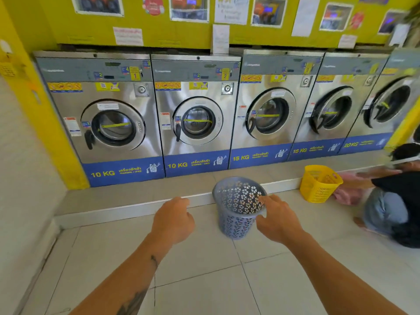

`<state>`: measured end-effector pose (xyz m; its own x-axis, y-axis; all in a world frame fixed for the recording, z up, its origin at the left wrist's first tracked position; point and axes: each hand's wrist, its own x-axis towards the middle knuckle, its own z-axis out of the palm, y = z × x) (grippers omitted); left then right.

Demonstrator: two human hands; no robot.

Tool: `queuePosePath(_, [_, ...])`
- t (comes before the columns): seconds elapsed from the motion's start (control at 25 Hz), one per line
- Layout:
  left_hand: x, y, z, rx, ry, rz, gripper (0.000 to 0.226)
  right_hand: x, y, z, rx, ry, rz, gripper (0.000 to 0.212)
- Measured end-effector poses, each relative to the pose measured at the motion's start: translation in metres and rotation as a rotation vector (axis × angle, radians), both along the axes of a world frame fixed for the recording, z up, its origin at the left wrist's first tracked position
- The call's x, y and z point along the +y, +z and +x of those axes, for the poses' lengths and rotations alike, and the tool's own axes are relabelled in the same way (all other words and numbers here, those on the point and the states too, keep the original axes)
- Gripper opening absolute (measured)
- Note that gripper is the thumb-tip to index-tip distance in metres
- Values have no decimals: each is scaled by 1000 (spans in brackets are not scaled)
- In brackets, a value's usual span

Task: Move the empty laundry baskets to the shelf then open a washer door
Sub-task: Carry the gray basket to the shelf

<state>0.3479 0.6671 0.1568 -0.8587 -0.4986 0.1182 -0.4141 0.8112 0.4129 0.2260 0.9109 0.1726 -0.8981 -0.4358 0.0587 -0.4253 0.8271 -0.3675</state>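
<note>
A round grey-blue laundry basket (236,201) with a flower-cut pattern stands empty on the tiled floor by the raised step. My right hand (278,220) reaches over its near right rim with fingers apart, just short of a grip. My left hand (173,220) hovers to the left of the basket, loosely curled and holding nothing. A yellow rectangular basket (319,184) sits tilted on the floor further right. Several steel front-loading washers line the wall; the nearest one ahead is the second 10 KG washer (197,120), its door closed.
A person (395,194) crouches at the right edge beside the yellow basket, with pink cloth (347,193) on the floor there. A low white step (136,209) runs in front of the washers. A pale wall (20,178) bounds the left side.
</note>
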Motion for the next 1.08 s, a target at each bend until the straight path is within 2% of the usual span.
queuePosePath(0.24, [-31,-28,-145,-22,-81,5,46,-27,-33,-138,-40,-68,5,48])
queuePosePath(0.56, [-29,-72,-319,-53,61,128,51,-38,-58,-352,-144,-8,38,56])
queuePosePath(0.76, [-38,-105,-410,-76,61,172,48,-56,-97,-451,-250,-31,64,57])
queuePosePath(0.88, [-53,-138,-468,-85,27,184,50,-73,-128,-501,-290,-41,81,56])
queuePosePath(1.08, [-84,-240,-560,-131,-31,176,51,-106,-218,-587,-356,-33,131,58])
